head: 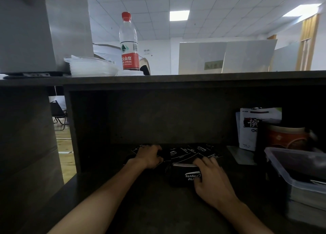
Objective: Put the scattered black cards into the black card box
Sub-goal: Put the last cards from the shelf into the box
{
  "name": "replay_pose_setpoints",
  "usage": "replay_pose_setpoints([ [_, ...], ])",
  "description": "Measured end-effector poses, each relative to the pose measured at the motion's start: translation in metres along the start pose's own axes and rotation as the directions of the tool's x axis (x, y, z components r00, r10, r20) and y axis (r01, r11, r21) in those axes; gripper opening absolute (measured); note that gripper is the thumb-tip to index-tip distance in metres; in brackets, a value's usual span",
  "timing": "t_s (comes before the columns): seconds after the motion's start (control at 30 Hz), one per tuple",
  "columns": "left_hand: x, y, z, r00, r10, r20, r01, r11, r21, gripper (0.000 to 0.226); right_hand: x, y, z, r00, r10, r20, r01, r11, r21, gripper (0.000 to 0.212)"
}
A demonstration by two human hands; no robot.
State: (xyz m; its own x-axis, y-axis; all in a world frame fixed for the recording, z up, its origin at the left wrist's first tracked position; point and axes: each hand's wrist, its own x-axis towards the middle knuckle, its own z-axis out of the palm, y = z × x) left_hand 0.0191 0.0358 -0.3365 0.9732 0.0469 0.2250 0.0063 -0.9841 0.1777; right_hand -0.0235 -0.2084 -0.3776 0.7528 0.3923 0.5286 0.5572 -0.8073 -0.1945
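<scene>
Several black cards [183, 154] with white print lie scattered on the dark desk, far in under the shelf. The black card box [183, 178] lies in front of them, its open end facing away, with card edges showing in the mouth. My right hand [210, 175] grips the box from its right side, fingers curled over the top. My left hand [150, 156] rests on the cards at the left of the spread with its fingers curled over them; whether it pinches a card is hidden.
A clear plastic container [298, 170] stands at the right, with a cup [285, 136] and a white packet [248, 128] behind it. The shelf board [176, 78] overhead carries a water bottle [128, 43] and stacked plastic lids [90, 66].
</scene>
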Motion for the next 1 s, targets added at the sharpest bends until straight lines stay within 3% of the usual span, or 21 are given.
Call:
replay_pose_setpoints([
  [0.13, 0.009, -0.003, -0.005, 0.998, -0.062, 0.024, 0.062, 0.998, 0.023, 0.053, 0.000, -0.001, 0.000, 1.000, 0.003, 0.004, -0.003, 1.000, -0.001, 0.044],
  [0.23, 0.011, -0.007, -0.016, 0.990, -0.110, -0.091, 0.090, 0.975, -0.205, 0.018, 0.000, -0.001, 0.000, 1.000, 0.003, 0.002, -0.003, 1.000, 0.000, 0.044],
  [0.3, 0.011, -0.011, -0.022, 0.986, -0.126, -0.113, 0.076, 0.926, -0.371, 0.008, 0.000, -0.001, 0.000, 1.000, 0.003, -0.003, -0.003, 1.000, 0.003, 0.044],
  [0.47, 0.005, -0.026, -0.021, 0.992, -0.114, -0.057, 0.082, 0.913, -0.399, 0.016, 0.000, -0.001, -0.002, 1.000, 0.011, -0.001, -0.011, 1.000, 0.005, 0.042],
  [0.53, 0.003, -0.030, -0.019, 0.984, -0.142, -0.110, 0.076, 0.884, -0.461, 0.016, -0.001, -0.002, -0.001, 1.000, 0.010, -0.007, -0.010, 1.000, 0.004, 0.042],
  [0.63, 0.002, -0.027, -0.031, 0.902, -0.318, -0.293, -0.017, 0.651, -0.759, 0.015, -0.001, -0.001, -0.001, 1.000, -0.001, -0.019, 0.001, 1.000, -0.001, 0.041],
  [0.7, -0.005, -0.018, -0.041, 0.843, -0.401, -0.359, -0.131, 0.495, -0.859, 0.015, -0.001, -0.001, 0.000, 1.000, 0.000, -0.022, 0.000, 1.000, 0.003, 0.040],
  [0.77, -0.018, -0.003, -0.041, 0.854, -0.359, -0.377, -0.222, 0.404, -0.888, 0.031, -0.001, -0.001, -0.001, 1.000, 0.006, -0.019, -0.006, 1.000, 0.009, 0.040],
  [0.8, -0.025, 0.004, -0.033, 0.878, -0.303, -0.371, -0.234, 0.404, -0.884, 0.041, -0.001, -0.001, -0.001, 1.000, 0.010, -0.020, -0.009, 1.000, 0.012, 0.040],
  [0.9, -0.047, 0.023, 0.004, 0.970, -0.075, -0.230, -0.163, 0.498, -0.851, 0.048, -0.002, -0.002, -0.001, 0.999, 0.047, -0.024, -0.046, 0.998, 0.044, 0.052],
  [1.0, -0.060, 0.028, 0.026, 0.987, 0.139, -0.078, -0.150, 0.632, -0.760, 0.038, -0.002, -0.002, 0.000, 0.996, 0.084, -0.013, -0.083, 0.995, 0.062, 0.073],
])
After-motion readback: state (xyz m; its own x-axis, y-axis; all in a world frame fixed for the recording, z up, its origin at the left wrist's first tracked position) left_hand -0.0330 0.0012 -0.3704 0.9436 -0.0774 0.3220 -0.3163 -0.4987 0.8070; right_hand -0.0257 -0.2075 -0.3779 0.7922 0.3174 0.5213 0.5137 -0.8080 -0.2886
